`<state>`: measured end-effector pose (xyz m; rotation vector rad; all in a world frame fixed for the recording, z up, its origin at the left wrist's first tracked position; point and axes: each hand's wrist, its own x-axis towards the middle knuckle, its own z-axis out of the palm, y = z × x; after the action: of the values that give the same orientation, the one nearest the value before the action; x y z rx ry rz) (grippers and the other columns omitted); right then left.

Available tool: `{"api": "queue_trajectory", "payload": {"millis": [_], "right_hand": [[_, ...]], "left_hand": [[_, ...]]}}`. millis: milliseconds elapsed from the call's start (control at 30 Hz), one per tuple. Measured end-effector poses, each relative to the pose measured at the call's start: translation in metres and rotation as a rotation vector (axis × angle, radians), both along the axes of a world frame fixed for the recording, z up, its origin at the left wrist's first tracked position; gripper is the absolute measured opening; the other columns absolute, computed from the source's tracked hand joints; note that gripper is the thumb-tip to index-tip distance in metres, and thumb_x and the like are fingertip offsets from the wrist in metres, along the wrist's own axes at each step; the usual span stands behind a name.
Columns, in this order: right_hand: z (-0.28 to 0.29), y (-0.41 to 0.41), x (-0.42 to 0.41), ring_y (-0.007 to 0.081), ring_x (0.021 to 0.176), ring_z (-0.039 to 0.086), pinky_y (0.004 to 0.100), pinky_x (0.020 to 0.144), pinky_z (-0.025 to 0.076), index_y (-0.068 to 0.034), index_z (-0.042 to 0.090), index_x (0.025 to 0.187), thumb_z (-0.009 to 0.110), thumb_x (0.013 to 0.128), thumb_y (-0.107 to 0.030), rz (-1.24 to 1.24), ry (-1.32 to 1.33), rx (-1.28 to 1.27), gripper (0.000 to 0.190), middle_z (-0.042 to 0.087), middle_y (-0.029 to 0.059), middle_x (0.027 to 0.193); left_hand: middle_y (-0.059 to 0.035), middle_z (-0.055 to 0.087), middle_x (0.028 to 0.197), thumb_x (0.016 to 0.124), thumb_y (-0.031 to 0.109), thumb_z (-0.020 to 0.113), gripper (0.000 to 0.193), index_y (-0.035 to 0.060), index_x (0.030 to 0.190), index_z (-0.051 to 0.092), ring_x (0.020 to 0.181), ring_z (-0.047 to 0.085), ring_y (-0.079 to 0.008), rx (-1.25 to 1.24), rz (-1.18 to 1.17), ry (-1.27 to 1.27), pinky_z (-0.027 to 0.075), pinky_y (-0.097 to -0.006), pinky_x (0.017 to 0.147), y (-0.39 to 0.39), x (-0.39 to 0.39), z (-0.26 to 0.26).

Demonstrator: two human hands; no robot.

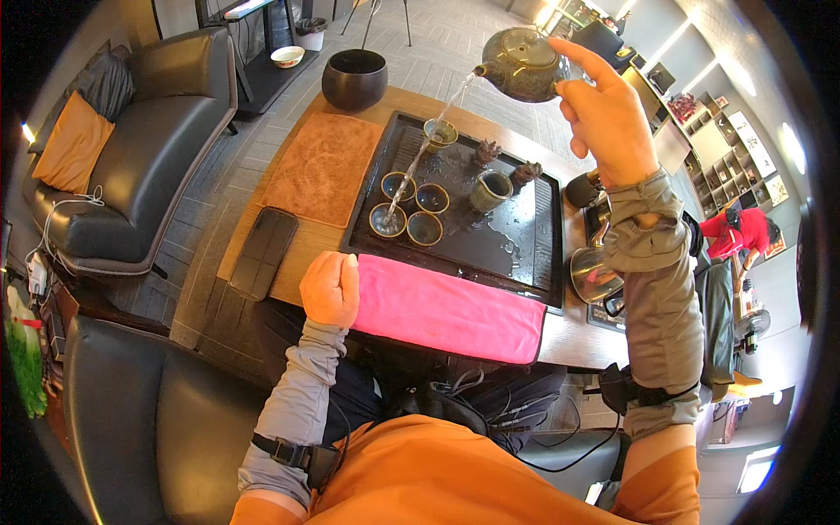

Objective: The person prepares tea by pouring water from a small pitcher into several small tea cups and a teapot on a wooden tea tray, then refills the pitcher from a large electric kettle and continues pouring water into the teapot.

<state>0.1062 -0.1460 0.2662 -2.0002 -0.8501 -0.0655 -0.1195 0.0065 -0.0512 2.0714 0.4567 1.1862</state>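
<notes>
My right hand [607,118] holds a dark teapot [525,64] by its handle side, one finger reaching to the lid. The teapot is raised over the table, and clear liquid runs from its spout into a small teacup [388,220] on a black tea tray [459,246]. Several more cups stand around it, one farther back [440,134]. A glazed pitcher [491,191] and two small dark figurines [487,152] are on the wet tray. My left hand [329,289], curled into a fist, rests by the left end of a folded pink towel [449,310] at the tray's near edge.
On the wooden table lie a brown cloth [325,169] and a dark phone-like object [264,253]; a black round pot [354,80] stands behind. A steel kettle [594,274] is at the right. Cables cross my lap. A person in red [738,233] bends over in the right background.
</notes>
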Motion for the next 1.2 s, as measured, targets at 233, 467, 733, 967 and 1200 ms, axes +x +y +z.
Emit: {"api": "queue_trajectory", "payload": {"millis": [233,467,733,967,1200], "right_hand": [[-0.038,-0.003,0.001,0.0092,0.049,0.045,0.029,0.042,0.041,-0.014,0.068,0.143,0.062,0.096,-0.01,0.041,0.346,0.229,0.047,0.056,0.0019,0.074],[-0.104,-0.014,0.018,0.0122,0.048,0.049,0.0296,0.039,0.042,-0.011,0.066,0.146,0.058,0.095,-0.005,-0.067,0.472,0.17,0.052,0.056,0.0026,0.073],[-0.177,-0.024,0.028,0.015,0.053,0.061,0.0346,0.052,0.052,-0.015,0.073,0.137,0.058,0.093,-0.008,-0.178,0.41,0.042,0.047,0.07,0.0114,0.074],[-0.195,-0.027,0.029,0.0357,0.099,0.076,0.0387,0.092,0.057,-0.014,0.073,0.136,0.062,0.091,-0.012,-0.252,0.337,-0.072,0.046,0.076,0.0261,0.115],[-0.209,-0.029,0.041,0.0364,0.094,0.076,0.0413,0.088,0.058,-0.016,0.074,0.134,0.062,0.09,-0.012,-0.212,0.209,-0.053,0.045,0.077,0.0254,0.107]], "left_hand": [[-0.017,0.06,0.077,0.101,0.009,0.064,0.02,0.0023,0.082,0.061,0.071,0.059,-0.0398,-0.01,0.005,-0.037,0.047,-0.0472,0.064,-0.001,0.0,0.003],[-0.0166,0.063,0.079,0.102,0.007,0.06,0.02,0.0008,0.083,0.064,0.073,0.062,-0.035,0.003,-0.011,-0.001,0.049,-0.0423,0.068,-0.001,0.0,0.005],[-0.018,0.064,0.081,0.1,0.005,0.06,0.017,-0.0005,0.085,0.066,0.074,0.062,-0.0383,-0.017,-0.012,-0.016,0.049,-0.0456,0.067,-0.003,-0.004,0.007],[-0.0173,0.064,0.081,0.101,0.005,0.058,0.019,-0.0014,0.084,0.065,0.074,0.062,-0.0372,-0.036,-0.017,0.035,0.049,-0.0447,0.067,-0.005,-0.003,0.01],[-0.0173,0.065,0.082,0.1,0.006,0.061,0.017,0.0,0.085,0.065,0.075,0.064,-0.0375,-0.035,-0.015,0.013,0.05,-0.0447,0.068,-0.003,-0.001,0.008]]}}
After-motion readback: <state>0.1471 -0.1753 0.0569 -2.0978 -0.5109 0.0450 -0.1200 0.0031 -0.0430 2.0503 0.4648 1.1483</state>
